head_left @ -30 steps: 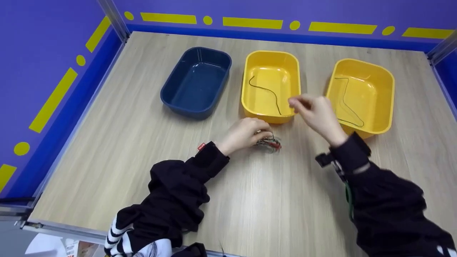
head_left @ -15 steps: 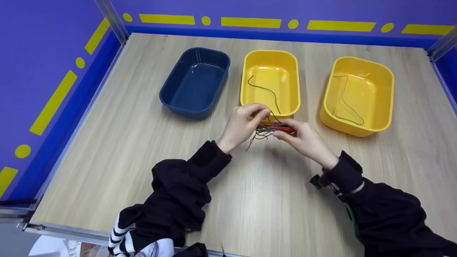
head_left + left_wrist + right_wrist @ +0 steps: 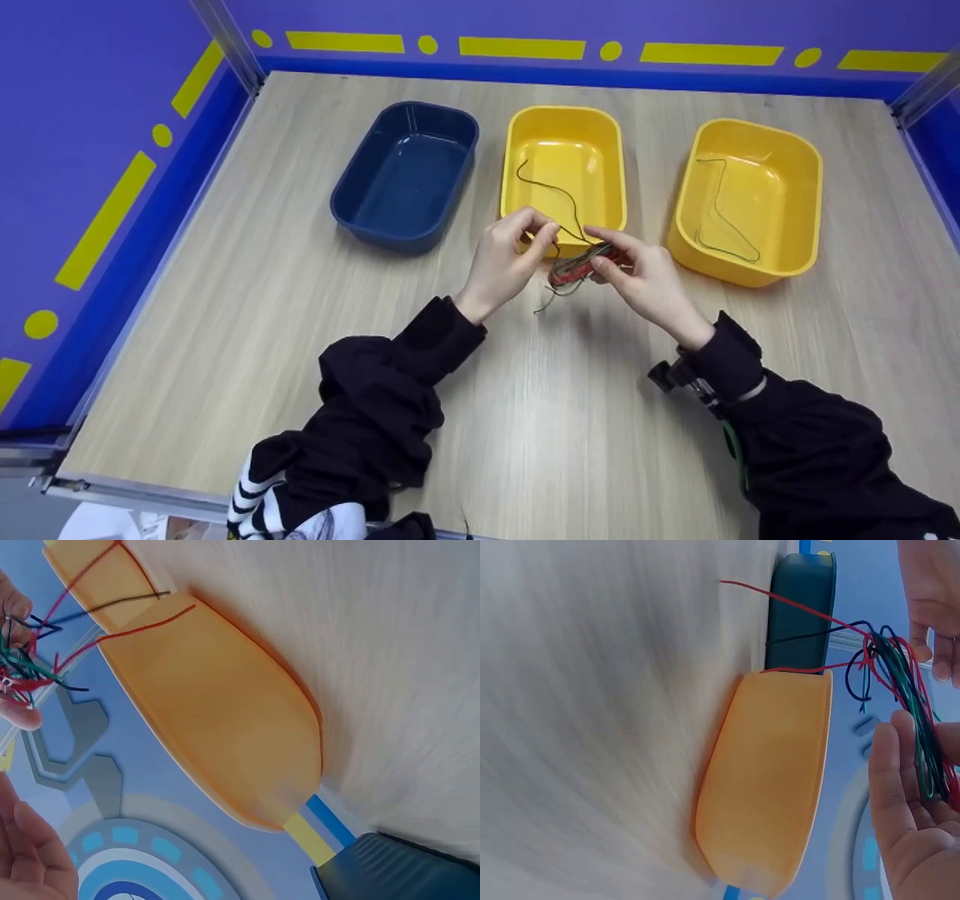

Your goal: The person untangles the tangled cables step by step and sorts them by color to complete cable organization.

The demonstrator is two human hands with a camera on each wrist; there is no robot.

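Note:
My right hand (image 3: 646, 283) holds a tangled bundle of thin wires (image 3: 574, 271) in red, green and black, just in front of the middle yellow tub (image 3: 562, 112). In the right wrist view the wire bundle (image 3: 907, 690) lies between thumb and fingers, with red and black ends sticking out. My left hand (image 3: 504, 259) is left of the bundle, thumb and index finger pinching a dark wire (image 3: 571, 233) that runs into it. One dark wire (image 3: 556, 186) lies bent inside the middle tub. Another thin dark wire (image 3: 718, 202) lies in the right yellow tub (image 3: 806, 150).
A dark blue tub (image 3: 401, 236) stands to the left of the yellow ones in the same row. Behind the wooden table (image 3: 247, 300) rises a blue-purple panel (image 3: 517, 15) with yellow marks, and another panel closes the left side.
My right hand has come back left from between the yellow tubs and taken the wire bundle from my left hand. The bundle has risen, and my left hand now pinches one dark wire.

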